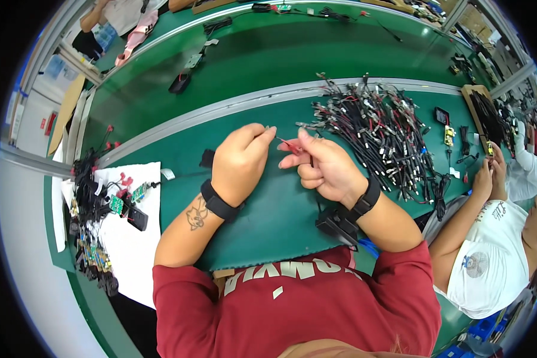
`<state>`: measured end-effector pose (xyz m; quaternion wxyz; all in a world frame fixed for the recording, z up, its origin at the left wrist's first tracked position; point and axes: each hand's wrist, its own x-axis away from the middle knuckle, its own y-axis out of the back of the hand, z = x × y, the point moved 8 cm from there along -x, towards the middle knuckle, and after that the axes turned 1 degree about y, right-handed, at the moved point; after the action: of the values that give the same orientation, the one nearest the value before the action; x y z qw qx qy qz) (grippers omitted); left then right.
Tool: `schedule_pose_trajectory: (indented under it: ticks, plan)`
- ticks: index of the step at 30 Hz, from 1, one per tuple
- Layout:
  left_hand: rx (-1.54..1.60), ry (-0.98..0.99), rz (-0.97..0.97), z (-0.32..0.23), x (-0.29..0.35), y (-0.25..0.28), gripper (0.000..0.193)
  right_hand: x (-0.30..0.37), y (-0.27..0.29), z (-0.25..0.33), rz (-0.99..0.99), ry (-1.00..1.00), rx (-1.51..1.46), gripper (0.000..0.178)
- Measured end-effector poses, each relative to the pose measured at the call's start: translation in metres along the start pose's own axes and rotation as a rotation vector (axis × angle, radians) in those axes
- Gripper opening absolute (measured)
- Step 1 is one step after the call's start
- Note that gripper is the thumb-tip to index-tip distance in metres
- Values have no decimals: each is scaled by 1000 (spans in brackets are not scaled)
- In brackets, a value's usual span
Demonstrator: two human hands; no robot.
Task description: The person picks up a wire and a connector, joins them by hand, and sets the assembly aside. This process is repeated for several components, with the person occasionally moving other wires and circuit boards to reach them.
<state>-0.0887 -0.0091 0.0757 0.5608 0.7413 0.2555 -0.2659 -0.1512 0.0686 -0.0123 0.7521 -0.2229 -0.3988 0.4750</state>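
My left hand [241, 158] is closed in a pinch, its fingertips on one end of a thin red wire [289, 145]. Close by on the right, my right hand [334, 170] is closed on the other part of that wire, with a bit of black cable showing between its fingers. Both hands are held above the green work mat [268, 221]. Just beyond my right hand lies a large pile of black cables [382, 137] with red wires and metal-tipped ends.
A white sheet [131, 238] on the left carries green circuit boards [116, 204] and black cables. A black block [335, 224] sits below my right wrist. A metal rail [221, 104] crosses behind the mat. At right, a co-worker in white [489, 256] handles a small board.
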Motion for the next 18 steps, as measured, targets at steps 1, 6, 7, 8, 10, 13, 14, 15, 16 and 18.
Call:
schedule_pose_trajectory:
  ticks: [1,6,7,8,10,13,14,15,16,18]
  plan:
    - [20,-8,-52,-2,-2,2,23,0,4,6,-32,79,40,24]
    - [97,11,38,-4,-2,-2,32,-1,6,28,-23,342,304,21]
    - [247,128,85,2,2,-6,38,-1,4,31,-29,390,426,21]
    - [394,244,146,7,6,-12,44,0,4,34,-69,453,546,21]
    - [501,227,210,-2,11,-17,49,0,-2,33,-31,520,566,21]
    - [529,212,265,-7,13,-17,44,5,-5,34,-51,582,654,19]
    - [659,345,327,-1,17,-23,40,6,0,35,-119,559,711,18]
    - [787,487,385,4,21,-29,36,6,-2,35,-120,557,756,18]
    - [784,468,382,3,19,-27,36,8,-8,37,-58,590,761,18]
    - [1262,793,314,13,28,-36,30,10,-10,36,-62,582,822,21]
